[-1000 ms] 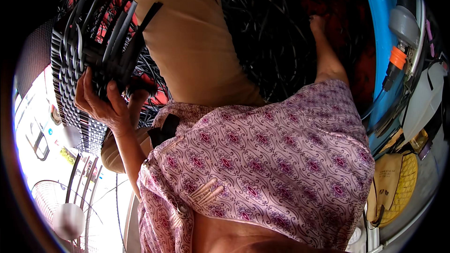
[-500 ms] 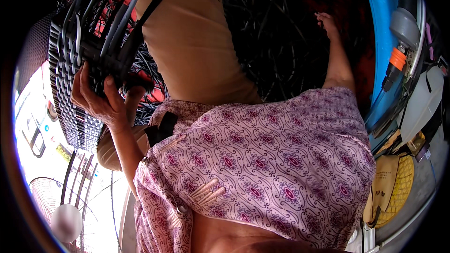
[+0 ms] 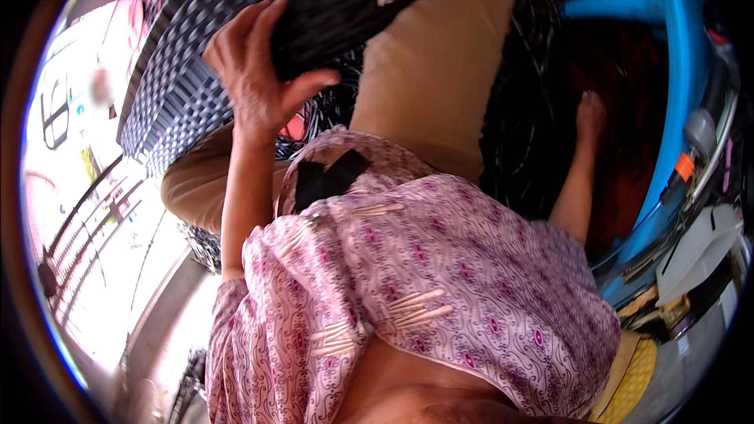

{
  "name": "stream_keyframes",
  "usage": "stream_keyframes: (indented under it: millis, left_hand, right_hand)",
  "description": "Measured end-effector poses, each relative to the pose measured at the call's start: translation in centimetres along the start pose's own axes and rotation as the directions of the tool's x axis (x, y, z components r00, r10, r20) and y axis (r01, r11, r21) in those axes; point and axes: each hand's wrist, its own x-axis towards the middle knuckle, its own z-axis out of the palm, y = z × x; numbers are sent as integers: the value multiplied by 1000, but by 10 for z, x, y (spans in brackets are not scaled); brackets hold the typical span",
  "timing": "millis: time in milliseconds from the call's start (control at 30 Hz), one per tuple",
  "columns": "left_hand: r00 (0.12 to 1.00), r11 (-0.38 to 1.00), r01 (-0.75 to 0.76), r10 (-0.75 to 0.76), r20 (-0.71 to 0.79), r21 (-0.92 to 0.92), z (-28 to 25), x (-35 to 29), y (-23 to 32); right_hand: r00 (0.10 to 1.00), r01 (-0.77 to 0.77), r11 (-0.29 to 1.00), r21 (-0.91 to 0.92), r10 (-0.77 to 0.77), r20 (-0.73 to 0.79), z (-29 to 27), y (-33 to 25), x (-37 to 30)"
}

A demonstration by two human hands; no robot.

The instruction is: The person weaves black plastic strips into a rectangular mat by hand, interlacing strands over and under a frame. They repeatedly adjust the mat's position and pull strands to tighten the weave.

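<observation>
My left hand (image 3: 255, 82) lies against a dark grey woven basket-like piece (image 3: 177, 98) at the upper left, its fingers and thumb spread apart. Loose black flat strips (image 3: 369, 12) stick out from the weave beyond my fingers; they are blurred. Part of the woven piece rests over my left leg. My right hand (image 3: 591, 114) is off to the right, low over a dark heap, near a blue rim. Its fingers are blurred and in shadow, so whether they hold something cannot be made out.
A curved blue plastic rim (image 3: 677, 110) with a blue bar (image 3: 616, 8) stands at the right. Beside it are a grey-and-orange tool-like fitting (image 3: 695, 145), a white plastic piece (image 3: 699, 255) and a yellow woven item (image 3: 632, 377). Black strips (image 3: 526, 86) lie heaped by my leg.
The view has shifted. The woven piece and my left hand have turned, with the loose strips swinging to the right. My right hand appears lower in the picture.
</observation>
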Motion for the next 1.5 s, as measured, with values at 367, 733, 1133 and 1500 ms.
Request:
stream_keyframes:
  millis: [367,733,1133,1500]
  left_hand:
    - [972,931,-223,191,-135,-289,-54,18,16]
    - [982,608,-15,157,101,-794,-123,-6,22]
    - [980,869,94,6,201,-486,-147,-64,-39]
    - [862,821,-505,462,-209,-267,-83,-19,31]
  right_hand:
    - [758,123,618,776,-563,328,-273,-238,-192]
    - [540,356,357,863,-833,122,-293,-264,-219]
    - [806,438,819,370,-541,242,-225,-241,-177]
    - [129,-117,331,936,-930,344,-207,-379,-250]
